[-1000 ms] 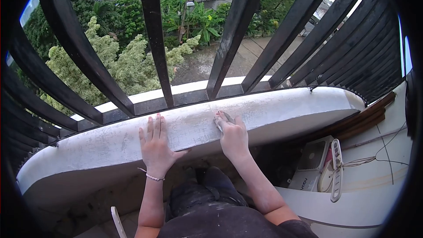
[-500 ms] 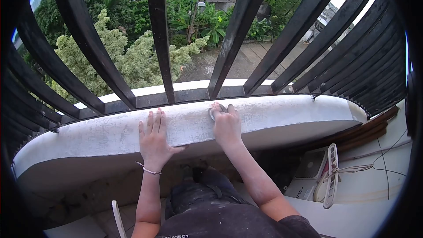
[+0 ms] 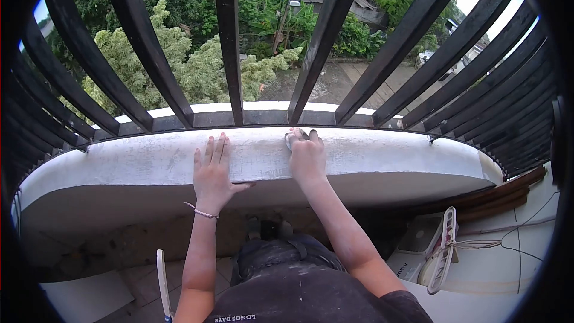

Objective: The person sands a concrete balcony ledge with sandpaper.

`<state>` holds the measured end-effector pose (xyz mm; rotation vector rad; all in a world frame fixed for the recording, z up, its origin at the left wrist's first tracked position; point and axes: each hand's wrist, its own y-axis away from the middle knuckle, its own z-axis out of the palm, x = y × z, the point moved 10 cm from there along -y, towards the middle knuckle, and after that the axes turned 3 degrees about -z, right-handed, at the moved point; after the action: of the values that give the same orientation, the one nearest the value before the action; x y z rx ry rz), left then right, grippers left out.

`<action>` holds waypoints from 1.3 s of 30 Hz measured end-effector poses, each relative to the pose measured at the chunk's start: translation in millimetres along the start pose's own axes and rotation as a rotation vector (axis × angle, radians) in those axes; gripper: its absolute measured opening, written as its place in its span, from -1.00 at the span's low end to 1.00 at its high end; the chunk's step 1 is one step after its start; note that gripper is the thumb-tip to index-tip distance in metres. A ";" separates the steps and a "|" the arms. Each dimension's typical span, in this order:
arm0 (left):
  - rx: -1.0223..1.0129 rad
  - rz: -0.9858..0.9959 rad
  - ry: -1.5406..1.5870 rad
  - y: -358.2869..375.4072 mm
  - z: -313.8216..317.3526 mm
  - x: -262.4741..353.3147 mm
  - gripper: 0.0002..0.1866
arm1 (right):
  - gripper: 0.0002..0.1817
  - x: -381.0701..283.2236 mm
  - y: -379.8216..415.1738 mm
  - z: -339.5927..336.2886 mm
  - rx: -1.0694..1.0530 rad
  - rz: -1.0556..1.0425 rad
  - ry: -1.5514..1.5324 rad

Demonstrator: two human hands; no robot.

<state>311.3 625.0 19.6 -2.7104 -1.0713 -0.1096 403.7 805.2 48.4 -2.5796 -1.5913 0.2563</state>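
Note:
A white ledge [image 3: 257, 158] curves in front of me, its face scuffed with grey streaks. My left hand [image 3: 212, 180] lies flat on it with the fingers stretched up and the thumb out along the lower edge. A braided bracelet [image 3: 202, 210] circles that wrist. To the right, my right hand [image 3: 308, 158] is closed, pressing a small grey piece [image 3: 289, 141] that looks like folded sandpaper against the ledge near its top. Most of that piece is hidden under the fingers.
Black metal railing bars [image 3: 229, 54] rise from behind the ledge, with trees beyond. At lower right are a whitish box [image 3: 420, 233], an upright white oblong frame [image 3: 442, 251], cords [image 3: 478, 243] and brown boards [image 3: 508, 194]. A pale strip [image 3: 162, 284] stands at lower left.
The camera view has shifted slightly, showing more of the shirt and floor. My left hand stays flat and my right hand keeps its grip, both at nearly the same places on the ledge.

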 end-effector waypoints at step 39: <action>-0.137 0.196 0.152 -58.6 49.4 105.3 0.05 | -0.58 141.7 93.1 -42.6 0.266 0.344 -0.513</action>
<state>347.6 748.2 -2.0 -2.8567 -0.7784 -0.3611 556.0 890.1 61.4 -2.6815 -1.0973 1.1519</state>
